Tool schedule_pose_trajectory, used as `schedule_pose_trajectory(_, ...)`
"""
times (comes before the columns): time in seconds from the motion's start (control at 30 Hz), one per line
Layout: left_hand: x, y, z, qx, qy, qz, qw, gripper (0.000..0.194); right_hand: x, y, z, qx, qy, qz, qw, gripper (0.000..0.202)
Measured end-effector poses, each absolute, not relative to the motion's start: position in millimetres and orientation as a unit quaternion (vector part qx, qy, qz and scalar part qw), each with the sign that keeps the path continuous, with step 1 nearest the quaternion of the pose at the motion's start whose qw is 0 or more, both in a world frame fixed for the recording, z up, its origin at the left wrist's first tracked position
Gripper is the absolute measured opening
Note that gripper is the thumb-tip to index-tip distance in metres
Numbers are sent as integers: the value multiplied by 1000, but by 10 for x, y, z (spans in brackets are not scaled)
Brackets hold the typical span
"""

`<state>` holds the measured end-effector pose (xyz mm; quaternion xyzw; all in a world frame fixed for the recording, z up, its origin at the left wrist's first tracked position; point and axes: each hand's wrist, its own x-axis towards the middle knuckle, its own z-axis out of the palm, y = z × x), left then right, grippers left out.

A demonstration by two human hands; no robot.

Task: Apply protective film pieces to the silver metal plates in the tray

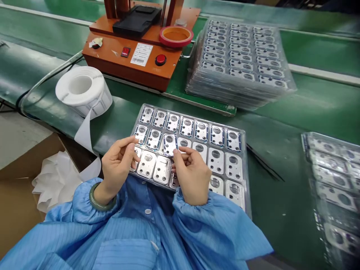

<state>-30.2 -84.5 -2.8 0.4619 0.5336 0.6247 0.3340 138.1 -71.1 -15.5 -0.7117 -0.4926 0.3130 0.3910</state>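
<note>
You work at a factory assembly bench, shown by the long green work surface, the orange machine with its red button at far left, stacked trays at far right, and a near tray of matching metal plates.

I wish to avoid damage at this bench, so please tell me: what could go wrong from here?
First, the tilted metal plate seems pinched only near its corner by the right hand, so it might slip and scratch other plates in the tray beneath. Second, the loose strip from the white roll hangs near the left sleeve and could get caught.
</note>
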Motion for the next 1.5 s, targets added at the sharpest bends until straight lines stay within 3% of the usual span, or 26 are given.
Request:
schedule_pose_trajectory(0.1,-411,-883,-103,460,527,672,244,15,1368,-686,-157,-713,-522,284,372,32)
schedule_pose_trajectory(0.2,-610,-853,-157,466,550,690,63,15,1356,-679,-142,-715,-538,263,360,34)
schedule_pose_trajectory(0.27,-798,-791,-185,484,596,638,-60,23,1352,-679,-130,-716,-547,250,355,35)
schedule_pose_trajectory(0.33,-1003,-712,-223,502,664,540,-121,43,1353,-680,-126,-715,-552,243,353,35)
schedule_pose_trajectory(0.4,-1191,-633,-282,499,722,462,-131,63,1356,-680,-134,-714,-556,242,351,35)
schedule_pose_trajectory(0.47,-1332,-568,-357,494,753,421,-110,69,1360,-680,-153,-716,-555,241,349,35)
schedule_pose_trajectory(0.6,-1451,-522,-482,518,753,404,-33,41,1364,-679,-189,-716,-549,253,348,35)
schedule_pose_trajectory(0.83,-1504,-739,-460,526,743,413,-25,43,1358,-678,-153,-710,-560,244,350,36)
schedule_pose_trajectory(1.2,-1868,-1313,-337,501,742,437,-86,30,1383,-695,-195,-701,-530,278,389,43)
schedule_pose_trajectory(1.33,-2024,-1484,-365,500,739,435,-120,29,1465,-718,-1,-678,-518,327,407,37)
schedule_pose_trajectory(1.43,-2153,-1620,-448,499,737,430,-150,28,1480,-719,262,-661,-552,265,434,29)
schedule_pose_trajectory(1.5,-2229,-1705,-513,481,742,438,-162,27,1407,-681,429,-625,-621,240,408,27)
